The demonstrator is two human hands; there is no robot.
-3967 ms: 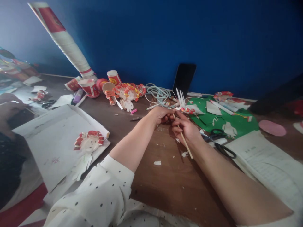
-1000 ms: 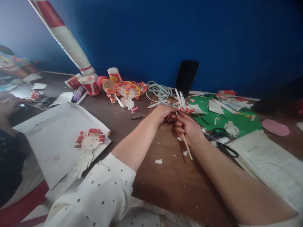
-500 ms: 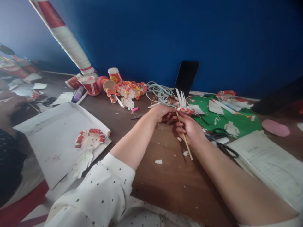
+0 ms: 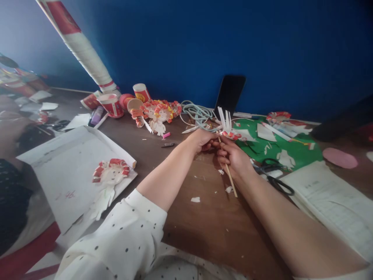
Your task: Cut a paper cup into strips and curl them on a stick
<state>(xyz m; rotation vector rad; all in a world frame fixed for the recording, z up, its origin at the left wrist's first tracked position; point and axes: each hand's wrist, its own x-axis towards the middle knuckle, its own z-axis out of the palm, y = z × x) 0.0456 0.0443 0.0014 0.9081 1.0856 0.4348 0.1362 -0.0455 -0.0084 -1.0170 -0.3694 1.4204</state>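
Note:
A thin wooden stick (image 4: 231, 181) slants down from between the fingers of my right hand (image 4: 234, 155), which is closed around it. My left hand (image 4: 205, 139) is pinched at the stick's upper end, against a paper piece with upright white strips (image 4: 225, 119) and red-and-white curls. My fingers hide where the stick and the paper piece meet. To the left, a paper figure with a red-and-white curled rim (image 4: 112, 175) lies on a large white envelope (image 4: 67, 179). More curled paper figures (image 4: 159, 112) are heaped behind my left hand.
Black-handled scissors (image 4: 279, 184) and a green sheet (image 4: 250, 146) with paper scraps lie right of my hands. A dark phone (image 4: 230, 95) leans against the blue wall. Paper cups (image 4: 110, 105), a coiled cable (image 4: 196, 112) and an open notebook (image 4: 329, 206) surround the work spot. Another person sits left.
Both hands stay together at the stick, shifting only slightly. The white strips have tilted and moved a little to the right. The other person's hand at the left has moved.

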